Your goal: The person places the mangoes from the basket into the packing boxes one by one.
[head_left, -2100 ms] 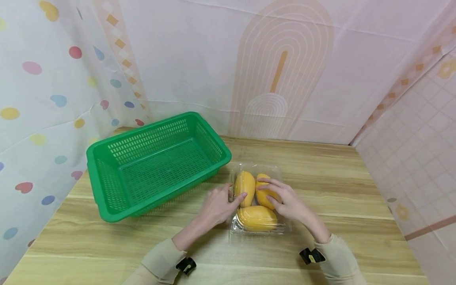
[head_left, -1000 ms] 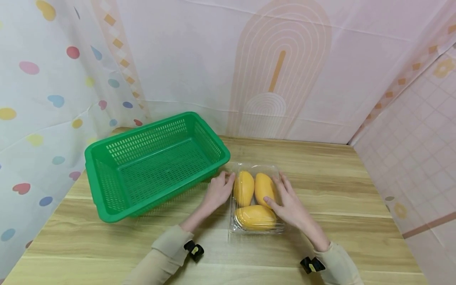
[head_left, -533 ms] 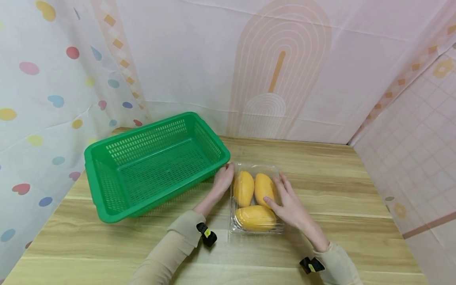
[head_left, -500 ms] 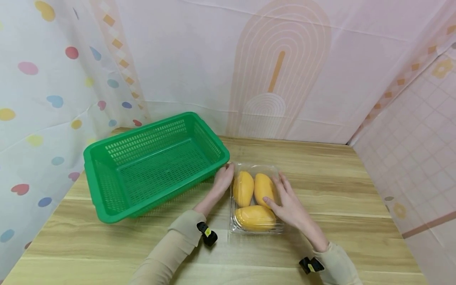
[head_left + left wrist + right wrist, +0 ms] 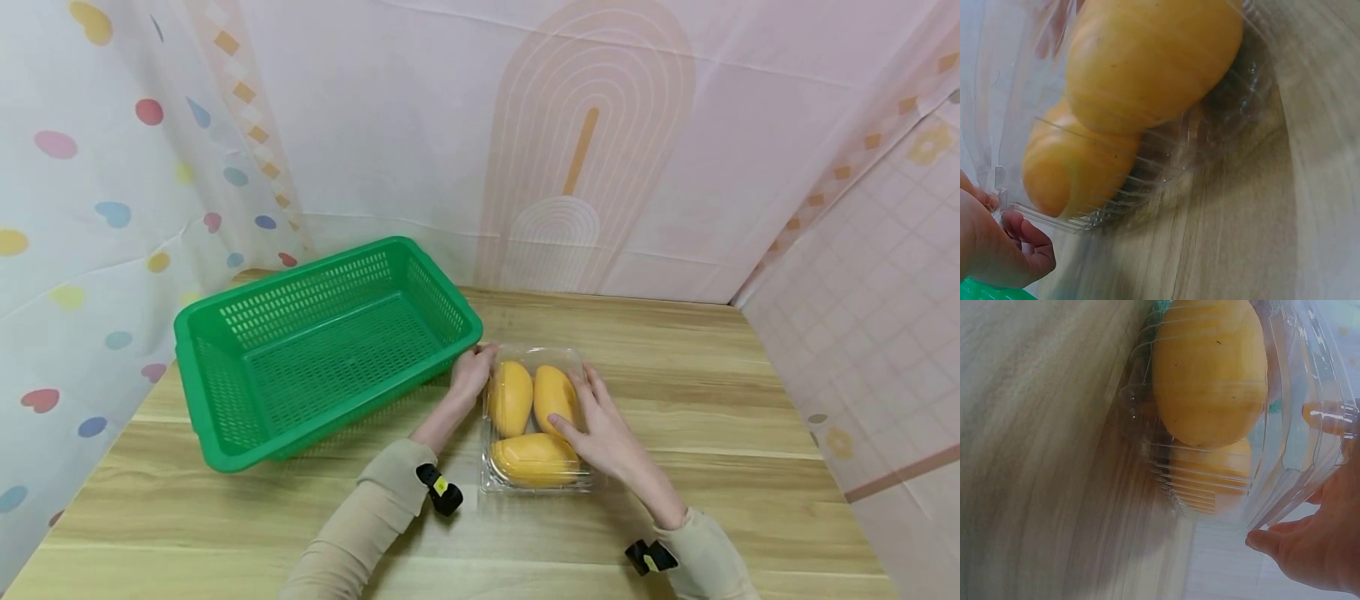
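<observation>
A clear plastic clamshell box (image 5: 538, 357) with three yellow mangoes (image 5: 534, 460) in it lies on the table in the head view. At its far left corner, my left hand (image 5: 471, 372) pinches the edge with curled fingers. The left wrist view shows those fingers (image 5: 1032, 240) at a small clear tab on the rim. My right hand (image 5: 611, 437) holds the box's right side, its thumb laid over the lid and the other fingers along the edge. In the right wrist view a fingertip (image 5: 1261, 541) meets the lid's edge below the mangoes (image 5: 1210, 369).
A green plastic basket (image 5: 333, 416) stands to the left of the box, its right corner close to my left hand. Patterned cloth (image 5: 412, 125) hangs behind the wooden table (image 5: 675, 358) and at both sides.
My left hand has gone from the box's left side to its far left corner, fingers now curled there. My right hand has shifted from over the lid to the right edge.
</observation>
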The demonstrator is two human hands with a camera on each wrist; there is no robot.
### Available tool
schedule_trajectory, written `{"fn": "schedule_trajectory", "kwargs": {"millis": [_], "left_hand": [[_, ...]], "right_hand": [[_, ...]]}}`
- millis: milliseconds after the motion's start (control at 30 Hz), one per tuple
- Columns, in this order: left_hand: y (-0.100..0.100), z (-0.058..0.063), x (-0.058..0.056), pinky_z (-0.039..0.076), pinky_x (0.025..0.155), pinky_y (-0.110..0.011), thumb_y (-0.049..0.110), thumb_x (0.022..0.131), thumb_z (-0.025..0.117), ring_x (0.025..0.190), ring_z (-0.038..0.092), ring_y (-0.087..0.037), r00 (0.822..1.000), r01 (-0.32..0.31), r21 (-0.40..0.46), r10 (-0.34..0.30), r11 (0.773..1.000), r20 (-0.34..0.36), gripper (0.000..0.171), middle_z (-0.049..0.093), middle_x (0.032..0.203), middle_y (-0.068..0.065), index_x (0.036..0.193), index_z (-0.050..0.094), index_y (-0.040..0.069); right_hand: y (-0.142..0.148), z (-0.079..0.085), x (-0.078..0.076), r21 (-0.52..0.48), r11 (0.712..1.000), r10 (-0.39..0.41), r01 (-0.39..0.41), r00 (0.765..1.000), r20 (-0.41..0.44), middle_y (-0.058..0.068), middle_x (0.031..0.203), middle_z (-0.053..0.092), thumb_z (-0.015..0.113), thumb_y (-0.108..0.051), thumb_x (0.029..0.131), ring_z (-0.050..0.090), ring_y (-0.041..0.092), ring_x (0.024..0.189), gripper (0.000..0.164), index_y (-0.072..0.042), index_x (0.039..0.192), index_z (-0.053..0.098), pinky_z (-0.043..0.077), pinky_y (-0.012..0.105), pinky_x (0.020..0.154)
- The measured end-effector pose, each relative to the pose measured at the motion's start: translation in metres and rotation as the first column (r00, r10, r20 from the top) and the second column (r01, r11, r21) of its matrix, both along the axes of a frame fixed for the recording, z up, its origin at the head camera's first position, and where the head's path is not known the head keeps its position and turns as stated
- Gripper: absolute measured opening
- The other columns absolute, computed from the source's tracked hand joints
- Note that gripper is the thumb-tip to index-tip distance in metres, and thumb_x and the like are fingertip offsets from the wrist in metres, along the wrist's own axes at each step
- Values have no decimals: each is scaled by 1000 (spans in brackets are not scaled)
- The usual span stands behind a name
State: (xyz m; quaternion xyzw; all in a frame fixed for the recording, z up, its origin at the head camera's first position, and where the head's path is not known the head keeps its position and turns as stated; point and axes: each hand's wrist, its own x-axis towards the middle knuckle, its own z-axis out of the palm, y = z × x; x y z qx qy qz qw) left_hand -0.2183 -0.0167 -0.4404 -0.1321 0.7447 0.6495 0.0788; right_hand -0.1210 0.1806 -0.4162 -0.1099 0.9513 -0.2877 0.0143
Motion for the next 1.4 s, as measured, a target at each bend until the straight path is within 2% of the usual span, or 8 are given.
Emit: {"fn": "schedule_trajectory", "kwargs": {"millis": [167,233,467,733,933,1167,1300,1400], "left_hand": [[0,2,-1,41,75,-29,29,96,49,87,49,-20,1000,3,-38,-2,999,29,32,53,91,-7,104,60,-1],[0,3,-1,42,75,-29,27,97,48,86,50,-20,999,1,-44,1,999,32,34,54,91,-8,110,60,-3],[2,5,-1,39,60,-24,23,97,45,68,45,-17,999,2,-18,-2,1000,36,26,45,70,-2,78,53,7],[0,0,3,39,70,-26,27,97,48,83,46,-18,999,-18,81,15,997,40,27,47,88,-4,101,56,1],[-2,-4,5,38,70,-26,32,98,47,84,45,-18,1000,-2,87,2,996,4,28,46,85,-3,97,54,5],[-8,-5,12,36,57,-25,32,98,44,59,40,-12,999,45,107,-42,993,-30,28,40,66,2,78,45,13],[-11,-5,17,35,55,-25,30,97,45,55,39,-12,997,66,71,-63,995,-34,27,42,63,3,75,45,14],[-15,-5,23,38,58,-25,30,96,46,60,42,-14,996,87,5,-86,996,-37,26,44,65,2,78,48,11]], "right_hand": [[-1,0,0,-4,1000,4,-4,1000,2,22,158,10,57,-43,92,25,47,140,76,-6,150,25,32,66,102],[-1,0,0,-7,1000,6,-6,1000,2,21,158,10,57,-43,92,25,47,140,76,-6,150,25,33,66,102],[-1,0,-1,-12,1000,8,-9,1000,-9,21,158,10,57,-42,92,26,47,139,74,-7,150,26,34,66,101],[-1,1,0,-4,1000,4,-4,1000,-8,21,158,11,56,-43,92,26,47,139,74,-8,150,25,35,66,100],[-2,2,1,-2,1000,-1,1,1000,5,20,158,10,56,-44,92,26,47,139,74,-8,150,25,34,66,101],[-1,1,1,-9,1000,-4,4,1000,0,20,158,11,57,-43,92,26,46,140,74,-8,150,26,34,66,101],[-1,0,1,-16,1000,1,-1,1000,-14,20,158,11,57,-41,92,25,46,140,73,-7,149,26,34,65,102],[-1,0,0,-15,1000,5,-6,1000,-16,20,158,11,57,-42,92,25,46,140,73,-7,149,26,34,66,102]]}}
